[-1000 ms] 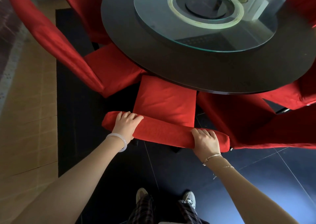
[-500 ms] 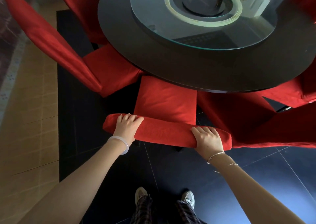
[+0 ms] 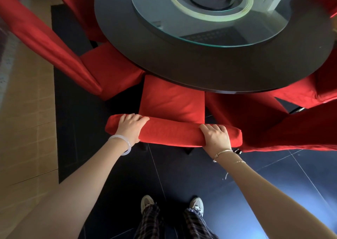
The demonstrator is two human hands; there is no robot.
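chair – red | table – black | trousers – plaid

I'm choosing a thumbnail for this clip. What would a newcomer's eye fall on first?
First, the bright red chair back at the centre, which the left hand and the right hand grip near its two ends. Above it, the big round dark table with its glass turntable fills the top of the view. More red chairs crowd in on both sides.

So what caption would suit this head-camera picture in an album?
Left hand and right hand grip the red chair's backrest, its seat partly under the round dark table.
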